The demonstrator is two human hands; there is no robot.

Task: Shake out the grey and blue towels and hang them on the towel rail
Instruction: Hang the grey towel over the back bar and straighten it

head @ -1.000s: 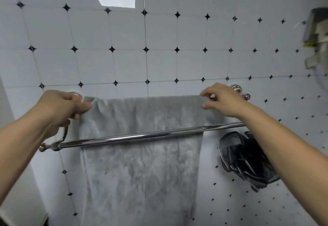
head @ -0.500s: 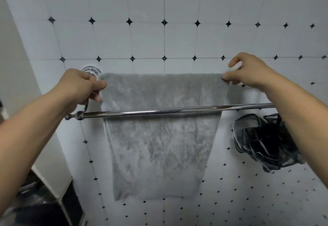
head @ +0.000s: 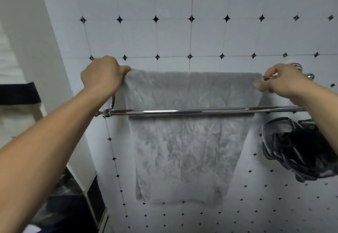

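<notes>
Over rear rail, grey towel

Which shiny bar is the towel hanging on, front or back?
The back bar, up by the wall: the grey towel drapes over it. The front bar is bare, crossing before the towel.

A home bathroom, by every sign. Across the back and down to the lower right, a wall of pale tiles with small black diamond insets at the corners. Fixed to that wall at mid-frame, a chrome double towel rail with a curved bracket at its left end, and over the rear bar a grey towel hanging flat. At the right edge, just below the rail, a dark mesh bath pouf against the tiles. At the left edge, a plain white wall or door frame; in the lower left, a white-framed unit with dark openings, contents too dim to tell.
</notes>
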